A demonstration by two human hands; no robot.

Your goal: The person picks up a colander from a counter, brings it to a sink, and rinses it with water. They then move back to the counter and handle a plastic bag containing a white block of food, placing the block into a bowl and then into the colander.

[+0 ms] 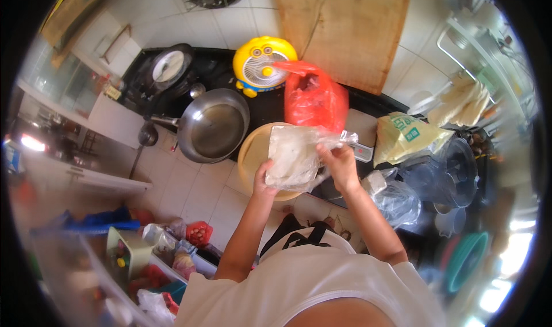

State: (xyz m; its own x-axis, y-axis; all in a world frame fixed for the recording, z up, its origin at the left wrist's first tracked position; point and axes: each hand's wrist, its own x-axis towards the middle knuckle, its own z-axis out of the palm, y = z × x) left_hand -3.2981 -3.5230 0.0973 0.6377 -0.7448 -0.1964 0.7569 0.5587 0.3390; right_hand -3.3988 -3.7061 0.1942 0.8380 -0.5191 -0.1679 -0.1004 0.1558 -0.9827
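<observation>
A flat, whitish block in clear plastic wrapping (pixel 293 156) is held up in front of me; what it is cannot be told. My left hand (pixel 264 181) grips its lower left edge, thumb on top. At the right side, my right hand (pixel 340 163) pinches the loose, crumpled end of the plastic. Beneath the package stands a pale yellow basin (pixel 246 163), partly covered by it. Just behind is a red plastic bag (pixel 317 96) with its contents mostly hidden. A kitchen scale (pixel 362 131) shows to the right of that bag.
A wok (pixel 215 124) sits on the stove to the left, near a yellow cartoon-shaped fan (pixel 265 66). A wooden board (pixel 345 29) leans on the tiled wall. To the right are a yellow printed bag (pixel 407 135) and a clear plastic container (pixel 459 172). Shelves with bags (pixel 172 245) stand lower left.
</observation>
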